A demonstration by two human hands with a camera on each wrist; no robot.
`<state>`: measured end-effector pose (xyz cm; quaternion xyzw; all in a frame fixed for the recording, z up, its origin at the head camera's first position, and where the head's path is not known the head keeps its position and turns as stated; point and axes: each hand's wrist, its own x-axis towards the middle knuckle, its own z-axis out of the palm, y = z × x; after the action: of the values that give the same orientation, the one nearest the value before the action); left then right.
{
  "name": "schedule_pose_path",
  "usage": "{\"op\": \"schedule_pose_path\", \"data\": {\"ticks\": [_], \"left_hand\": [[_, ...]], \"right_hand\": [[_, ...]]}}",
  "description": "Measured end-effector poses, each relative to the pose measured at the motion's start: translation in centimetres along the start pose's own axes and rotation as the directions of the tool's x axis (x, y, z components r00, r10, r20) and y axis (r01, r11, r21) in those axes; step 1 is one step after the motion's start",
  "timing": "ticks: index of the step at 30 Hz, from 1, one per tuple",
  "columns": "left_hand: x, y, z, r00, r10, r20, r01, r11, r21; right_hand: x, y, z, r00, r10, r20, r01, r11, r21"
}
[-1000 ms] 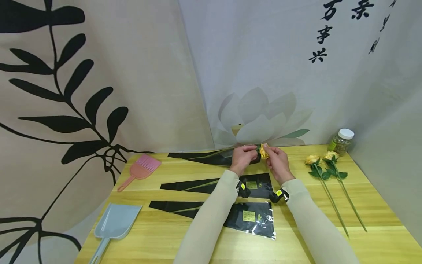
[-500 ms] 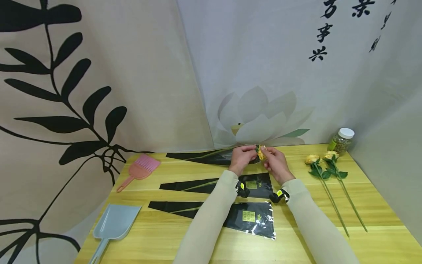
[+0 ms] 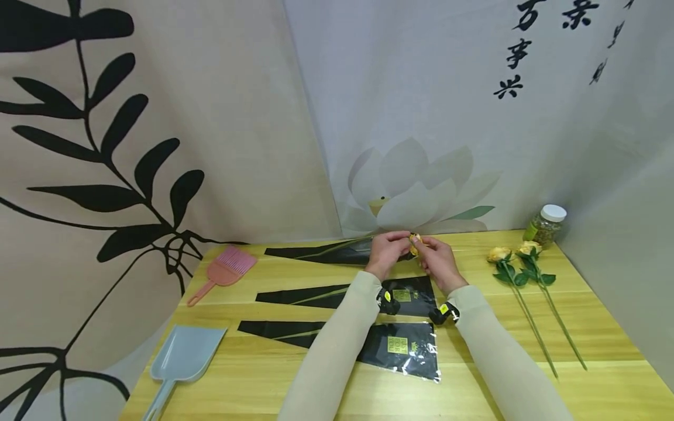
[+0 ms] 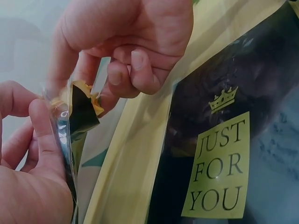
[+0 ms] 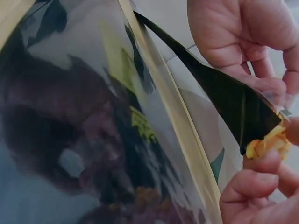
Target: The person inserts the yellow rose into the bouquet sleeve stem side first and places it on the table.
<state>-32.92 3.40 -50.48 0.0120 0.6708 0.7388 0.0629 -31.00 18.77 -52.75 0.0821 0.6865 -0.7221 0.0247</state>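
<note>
At the back of the table, my left hand (image 3: 388, 254) pinches the clear edge of a black flower sleeve (image 3: 337, 251) at its wide mouth. The bloom of a yellow rose (image 3: 415, 245) sits in that mouth, and my right hand (image 3: 439, 261) grips it by the petals. In the left wrist view the bloom (image 4: 83, 93) pokes out beside the dark sleeve tip, close to my left thumb. From the right wrist, the sleeve (image 5: 224, 98) narrows away from the orange-yellow petals (image 5: 268, 144). Its film hides most of the stem.
Two more black sleeves (image 3: 426, 295) (image 3: 423, 348) lie in front, under the forearms. To the right are two yellow roses (image 3: 499, 255) (image 3: 528, 248) and a white-lidded jar (image 3: 546, 225). A pink brush (image 3: 227, 268) and a grey-blue dustpan (image 3: 186, 354) lie left.
The rose bloom has shifted left, deeper into the sleeve's mouth, and my right hand has moved left with it. My left hand stays almost in place at the sleeve.
</note>
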Motion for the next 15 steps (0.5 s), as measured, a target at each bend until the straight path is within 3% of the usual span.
{"op": "schedule_pose_path", "data": {"ticks": [8, 15], "left_hand": [[0.1, 0.1, -0.5, 1.000, 0.013, 0.007, -0.013, 1.000, 0.007], [0.0, 0.2, -0.5, 1.000, 0.003, 0.010, -0.004, 1.000, 0.022]], "right_hand": [[-0.3, -0.5, -0.9, 0.989, 0.041, 0.139, -0.051, 0.996, 0.070], [-0.1, -0.2, -1.3, 0.981, 0.015, 0.192, -0.018, 1.000, 0.011]]}}
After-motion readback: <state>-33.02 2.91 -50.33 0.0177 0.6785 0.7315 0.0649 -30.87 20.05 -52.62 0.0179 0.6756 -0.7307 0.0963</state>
